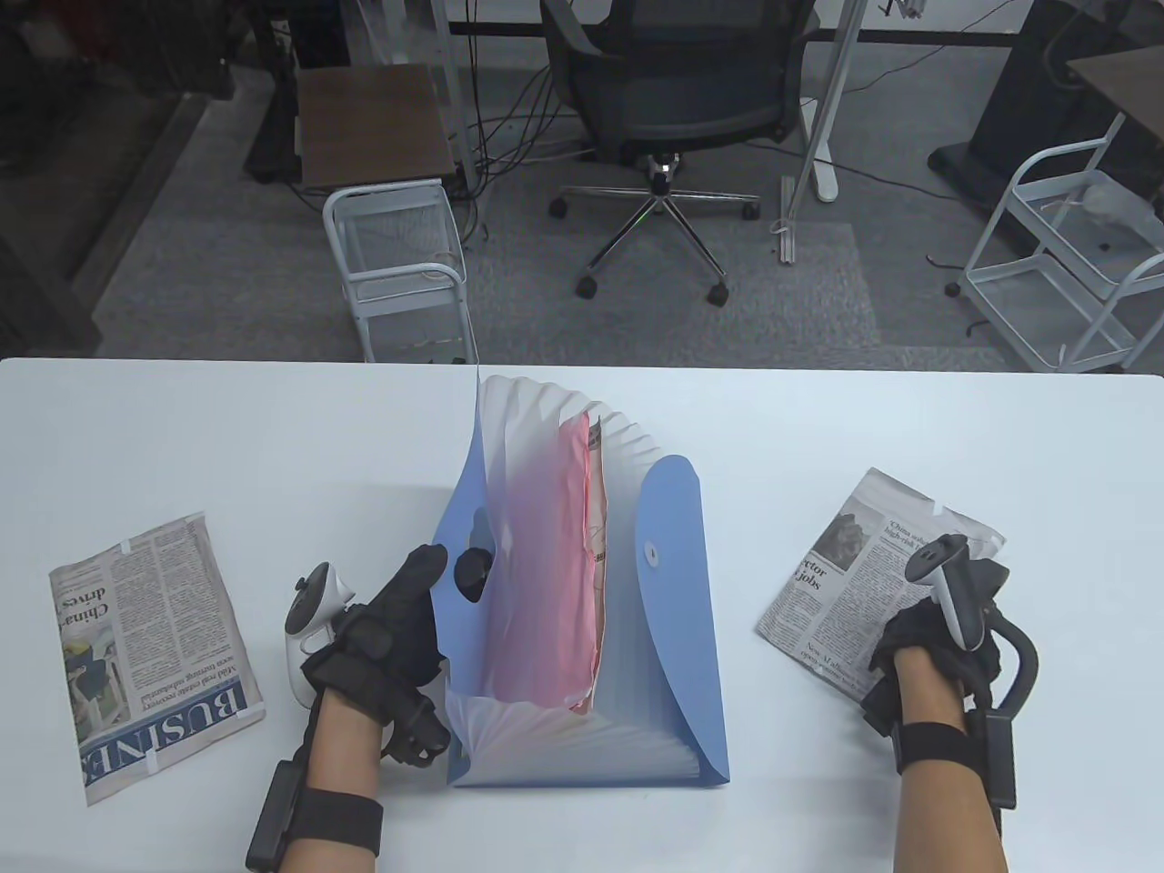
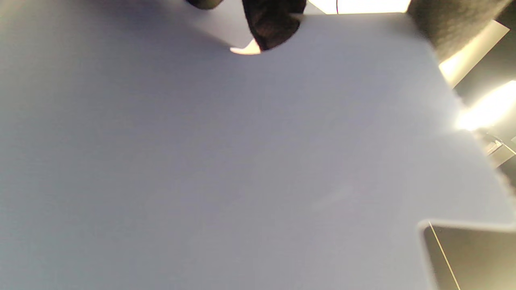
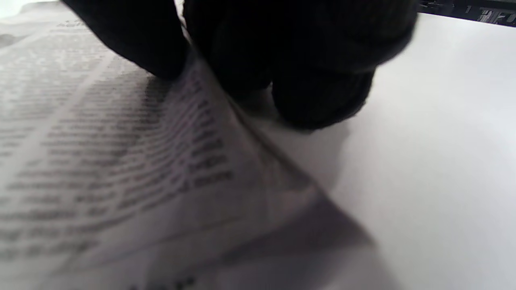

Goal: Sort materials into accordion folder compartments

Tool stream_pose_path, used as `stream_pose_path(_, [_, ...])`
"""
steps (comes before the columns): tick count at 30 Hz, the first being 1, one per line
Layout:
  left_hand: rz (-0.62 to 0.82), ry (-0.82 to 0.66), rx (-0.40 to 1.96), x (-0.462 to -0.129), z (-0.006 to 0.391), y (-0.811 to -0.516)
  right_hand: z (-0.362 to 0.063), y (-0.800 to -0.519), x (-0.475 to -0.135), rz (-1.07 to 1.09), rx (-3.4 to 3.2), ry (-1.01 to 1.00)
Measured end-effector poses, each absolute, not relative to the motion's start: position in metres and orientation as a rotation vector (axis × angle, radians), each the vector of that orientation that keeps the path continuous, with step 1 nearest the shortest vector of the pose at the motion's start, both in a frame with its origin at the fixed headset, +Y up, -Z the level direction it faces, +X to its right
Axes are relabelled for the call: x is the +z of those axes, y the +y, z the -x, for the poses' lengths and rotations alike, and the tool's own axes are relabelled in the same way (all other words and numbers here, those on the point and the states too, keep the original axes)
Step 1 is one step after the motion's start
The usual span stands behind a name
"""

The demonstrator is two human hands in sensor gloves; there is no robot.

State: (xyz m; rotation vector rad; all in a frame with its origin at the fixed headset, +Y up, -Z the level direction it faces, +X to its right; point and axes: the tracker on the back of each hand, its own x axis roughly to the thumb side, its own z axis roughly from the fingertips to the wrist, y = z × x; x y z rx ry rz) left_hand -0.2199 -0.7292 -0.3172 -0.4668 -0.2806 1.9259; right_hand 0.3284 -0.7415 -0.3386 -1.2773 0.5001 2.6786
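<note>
A blue accordion folder [image 1: 677,582] stands open at the table's middle, its pleats fanned out, with pink sheets [image 1: 546,564] and a newspaper piece in its compartments. My left hand [image 1: 427,591] grips the folder's left blue cover [image 2: 242,161] and holds it open; a fingertip shows through the cover's cut-out. My right hand [image 1: 918,650] pinches the near edge of a folded newspaper [image 1: 864,573] at the right; in the right wrist view its fingers [image 3: 290,68] lift the paper's edge [image 3: 161,161] off the table.
A second folded newspaper [image 1: 150,637] with a "BUSINESS" heading lies at the left of the white table [image 1: 227,436]. Beyond the far edge are an office chair [image 1: 673,100] and white wire carts [image 1: 400,264].
</note>
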Motion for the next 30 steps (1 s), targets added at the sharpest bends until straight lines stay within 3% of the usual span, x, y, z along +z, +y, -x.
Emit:
stream_pose_path(20, [0.461,-0.279,1.937,-0.317,0.219,-0.729,-0.348,-0.695,-0.319,0.657,1.923,0.354])
stream_pose_path(30, [0.455,-0.278,1.938,-0.316,0.220,-0.729,-0.317,-0.635,-0.315,0.425,2.044,0.164])
